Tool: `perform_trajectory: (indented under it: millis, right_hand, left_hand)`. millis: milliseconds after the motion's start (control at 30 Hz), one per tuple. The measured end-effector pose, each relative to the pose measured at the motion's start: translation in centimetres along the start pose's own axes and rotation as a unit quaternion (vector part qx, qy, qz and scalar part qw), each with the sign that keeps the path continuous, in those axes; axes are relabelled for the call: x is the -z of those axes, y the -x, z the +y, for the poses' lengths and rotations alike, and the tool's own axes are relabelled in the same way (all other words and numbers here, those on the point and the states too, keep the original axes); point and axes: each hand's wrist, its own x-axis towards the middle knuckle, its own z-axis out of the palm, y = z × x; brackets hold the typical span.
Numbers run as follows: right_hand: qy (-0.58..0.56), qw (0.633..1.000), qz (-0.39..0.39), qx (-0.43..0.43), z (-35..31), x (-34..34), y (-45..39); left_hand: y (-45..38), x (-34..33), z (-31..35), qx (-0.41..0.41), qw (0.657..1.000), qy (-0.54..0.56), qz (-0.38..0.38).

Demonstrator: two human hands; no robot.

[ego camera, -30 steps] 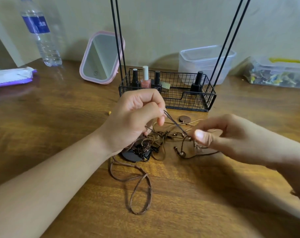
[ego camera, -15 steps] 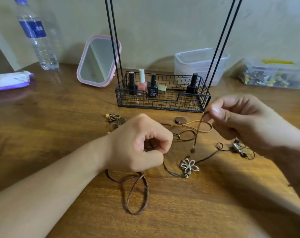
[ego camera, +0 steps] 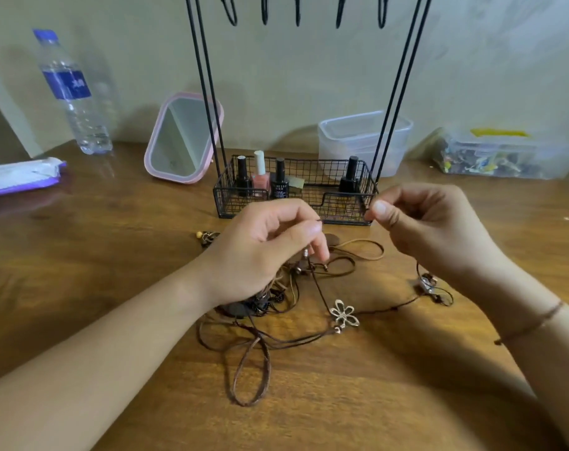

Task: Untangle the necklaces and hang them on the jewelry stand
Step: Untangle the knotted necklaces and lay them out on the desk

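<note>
- Pinching a thin dark cord (ego camera: 319,289) between thumb and forefinger, the left hand (ego camera: 263,252) hovers above the tangled necklaces (ego camera: 276,297) on the wooden table (ego camera: 114,255); its other fingers are loosely curled.
- Right hand (ego camera: 429,229) raised just in front of the wire basket (ego camera: 296,203), thumb and forefinger pinched together, apparently on the other end of the same cord; the strand at the fingertips is too thin to see clearly.
- Cord runs down from the left hand to a silver flower pendant (ego camera: 343,315) lying flat on the table, then on rightward to a small metal charm (ego camera: 426,284) under the right wrist.
- Rest of the necklaces sit in a heap below the left hand: a dark round pendant partly hidden, a tan cord (ego camera: 367,249) looping toward the basket, a brown loop (ego camera: 250,375) trailing toward the viewer.
- Small beaded piece (ego camera: 206,237) lies apart, left of the heap.
- Jewelry stand (ego camera: 211,92) rises from the basket on thin black rods; its hooks (ego camera: 298,11) at top edge carry nothing.
- Nail polish bottles (ego camera: 260,174) stand upright in the basket.
- Behind: pink mirror (ego camera: 182,138), water bottle (ego camera: 71,92), clear tub (ego camera: 364,141), box of small bits (ego camera: 501,157), packet (ego camera: 19,175) at far left.
</note>
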Motion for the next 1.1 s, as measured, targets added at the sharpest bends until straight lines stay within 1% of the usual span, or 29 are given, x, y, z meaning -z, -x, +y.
perform_trajectory:
  millis: [33,100,200,300,400,500,567,633,700,800,867,1000,1067,1100]
  right_hand:
    - [-0.006,1.000,0.003,-0.011,0.6,0.6,-0.1]
    - [-0.004,0.999,-0.032,-0.037,2.1,1.6,-0.3]
    - [-0.012,0.994,-0.103,-0.044,3.4,1.4,-0.1]
    - [-0.085,0.987,-0.129,-0.036,3.9,0.0,-0.2]
    - [-0.101,0.985,-0.136,-0.013,3.5,-1.0,-0.4]
    - [-0.138,0.983,-0.123,-0.013,3.5,-0.6,-0.4]
    - [-0.188,0.971,-0.145,-0.032,3.9,0.4,-0.2]
    - [-0.241,0.955,-0.162,-0.059,4.4,1.5,-0.1]
    - [-0.282,0.944,-0.153,-0.083,4.8,2.6,-0.2]
    - [-0.312,0.938,-0.122,-0.093,5.5,3.8,-0.5]
    - [-0.275,0.950,-0.092,-0.114,5.6,4.2,-0.7]
    - [-0.087,0.987,-0.041,-0.127,4.5,3.9,-1.9]
    - [0.057,0.992,-0.038,-0.107,4.3,3.3,-2.9]
    - [0.151,0.983,-0.051,-0.094,4.4,2.9,-3.4]
  left_hand:
    - [-0.2,0.3,0.2,0.015,0.999,0.037,0.003]
    - [-1.0,0.5,0.9,0.031,0.996,0.085,0.012]
    - [-3.2,0.5,2.4,0.027,0.998,0.049,0.008]
    - [-6.2,0.6,4.3,0.028,0.999,0.026,-0.018]
    - [-9.0,0.8,6.2,0.015,0.999,0.032,-0.016]
    - [-10.8,2.6,7.9,-0.023,0.993,0.109,0.029]
    - [-11.2,4.5,8.3,-0.051,0.984,0.150,0.074]
    - [-10.8,6.6,7.6,-0.050,0.976,0.176,0.118]
    - [-9.7,8.5,6.0,-0.015,0.971,0.180,0.158]
    - [-7.1,10.6,2.4,0.084,0.963,0.135,0.216]
    - [-5.2,11.4,-0.2,0.147,0.957,0.077,0.236]
    - [-2.0,12.0,-4.6,0.213,0.948,-0.048,0.231]
    - [-1.1,11.9,-6.1,0.237,0.943,-0.073,0.220]
    - [-0.9,11.7,-6.7,0.250,0.941,-0.085,0.213]
